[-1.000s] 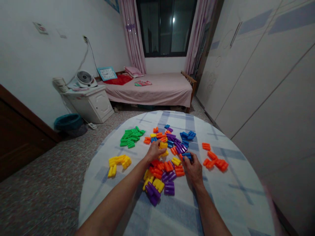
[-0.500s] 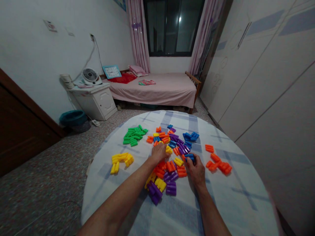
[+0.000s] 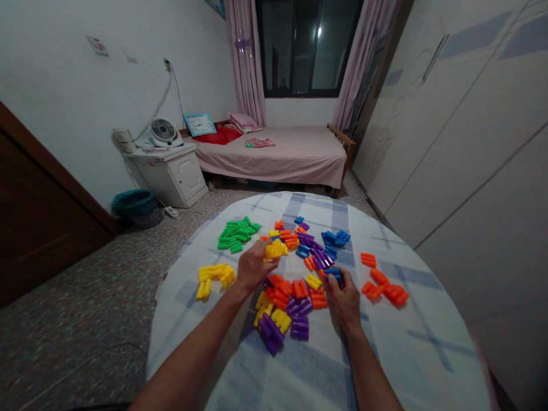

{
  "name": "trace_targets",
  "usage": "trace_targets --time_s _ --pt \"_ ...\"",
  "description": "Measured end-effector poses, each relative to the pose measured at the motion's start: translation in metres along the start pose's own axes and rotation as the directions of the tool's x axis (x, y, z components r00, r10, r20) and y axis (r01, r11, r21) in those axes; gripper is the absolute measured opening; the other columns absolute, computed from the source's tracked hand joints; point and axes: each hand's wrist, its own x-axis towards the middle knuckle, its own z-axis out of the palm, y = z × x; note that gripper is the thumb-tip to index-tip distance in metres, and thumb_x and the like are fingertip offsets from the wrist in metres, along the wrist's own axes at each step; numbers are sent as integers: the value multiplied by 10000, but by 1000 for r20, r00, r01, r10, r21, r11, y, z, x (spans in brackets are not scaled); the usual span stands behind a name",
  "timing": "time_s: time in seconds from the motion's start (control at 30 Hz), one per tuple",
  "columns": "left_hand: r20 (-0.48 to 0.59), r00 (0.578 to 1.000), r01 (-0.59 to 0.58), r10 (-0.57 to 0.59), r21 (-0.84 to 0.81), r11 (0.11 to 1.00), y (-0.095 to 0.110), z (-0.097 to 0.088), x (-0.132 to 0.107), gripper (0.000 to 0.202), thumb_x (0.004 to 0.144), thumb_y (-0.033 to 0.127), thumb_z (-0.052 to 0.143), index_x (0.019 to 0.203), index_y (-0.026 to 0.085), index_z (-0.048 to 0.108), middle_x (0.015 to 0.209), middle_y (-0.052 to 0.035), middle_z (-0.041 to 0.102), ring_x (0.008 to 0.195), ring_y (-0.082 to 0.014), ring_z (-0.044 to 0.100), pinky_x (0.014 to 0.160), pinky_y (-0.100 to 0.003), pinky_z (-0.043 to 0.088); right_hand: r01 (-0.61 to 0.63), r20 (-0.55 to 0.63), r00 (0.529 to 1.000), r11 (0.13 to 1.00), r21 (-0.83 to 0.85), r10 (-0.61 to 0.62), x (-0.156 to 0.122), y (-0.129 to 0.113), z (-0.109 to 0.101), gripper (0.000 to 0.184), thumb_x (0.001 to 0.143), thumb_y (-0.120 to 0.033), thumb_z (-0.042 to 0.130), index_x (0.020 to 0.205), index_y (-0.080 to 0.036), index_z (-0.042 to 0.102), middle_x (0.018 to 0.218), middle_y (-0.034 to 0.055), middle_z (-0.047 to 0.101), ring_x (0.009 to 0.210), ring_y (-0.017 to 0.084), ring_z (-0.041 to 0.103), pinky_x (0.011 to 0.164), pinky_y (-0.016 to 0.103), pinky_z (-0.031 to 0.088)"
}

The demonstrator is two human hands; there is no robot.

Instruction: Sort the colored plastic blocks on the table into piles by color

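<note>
my left hand (image 3: 252, 268) raised, gripping a yellow block (image 3: 275, 249), my right hand (image 3: 343, 298) low over the tabletop (image 3: 411, 348), closed on a blue block (image 3: 333, 275)

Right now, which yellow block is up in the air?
The yellow ribbed plastic block held in the left hand; all the other yellow blocks lie on the checked tablecloth.

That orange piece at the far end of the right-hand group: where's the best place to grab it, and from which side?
I'd pinch the orange block across its short width, coming straight down from above. It seems to lie flat on the checked tablecloth, long and ribbed, apart from the other pieces, so fingers should fit along both long sides.
</note>
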Motion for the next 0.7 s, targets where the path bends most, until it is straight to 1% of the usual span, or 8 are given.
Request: trace_targets --time_s 0.07,0.17,0.23,0.3,0.4,0.5,0.6,0.7 --pt "-178 977 111 -118 -50 993 -33 -24 -15 384 772 350 580 1129 208 568 1095 -53 639 978 -196 606 862 -274 468 0 2 1000 1000 -6 0 0 -2 0 390 769 -460 500 1009 -173 608 849 59 660 721 186 587 658 288 437" --pt "-352 887 282 -297 -96 955 -88 -47 -38 412 755 438 566 1082 188 588 1044 -70 645 924 -218 621 855 -311 480 0 6 1000 1000 -15 0 -1 -5 -1 400 761 -466 514 1017 -173 608 863 60 661 732 189 588 665 289 438" --pt "-367 836 384 -407 -136 913 -120 -49 -51 443 732 468 571 1073 186 593 1024 -81 650 900 -233 628 848 -334 489 -7 10 1000 1000 -13 8 -2 -6 -1 405 762 -470 516 1022 -172 607 854 59 658 729 191 588 660 290 439" --pt "-332 818 454 -469 -126 882 -141 -44 -60 455 716 453 576 1071 170 593 1025 -101 647 931 -255 621 878 -367 482 -13 14 1000 1000 -14 13 -3 -7 -2 404 767 -471 513 1022 -171 605 831 57 655 713 192 587 650 292 438" --pt "-284 825 475 -489 -120 872 -157 -30 -66 563 710 430 587 1194 148 535 1183 -135 592 1081 -276 567 960 -401 440 -4 11 1000 1000 -18 5 -4 -8 -2 394 771 -466 511 1017 -172 599 847 65 658 719 194 590 656 295 437" --pt "-271 789 476 -551 -296 828 -161 -23 -63 616 759 453 553 1292 155 468 1320 -130 516 1172 -249 524 1000 -367 419 -3 12 1000 1000 -11 3 -4 -9 -2 392 770 -464 510 1018 -171 593 867 71 658 741 198 594 670 298 438" --pt "-263 741 466 -617 -460 756 -157 -24 -58 519 814 482 478 1185 131 564 1260 -125 573 1163 -240 532 1035 -367 389 -9 15 1000 1000 -17 9 -4 -8 -2 392 773 -463 506 1025 -175 591 863 67 655 749 199 596 674 297 436" --pt "-264 737 419 -623 -544 727 -150 -24 -58 474 826 490 451 1095 135 612 1205 -112 611 1135 -237 546 1043 -374 376 -8 20 1000 999 -34 9 -3 -6 -2 384 778 -464 499 1023 -182 589 877 63 652 763 200 595 688 299 434"
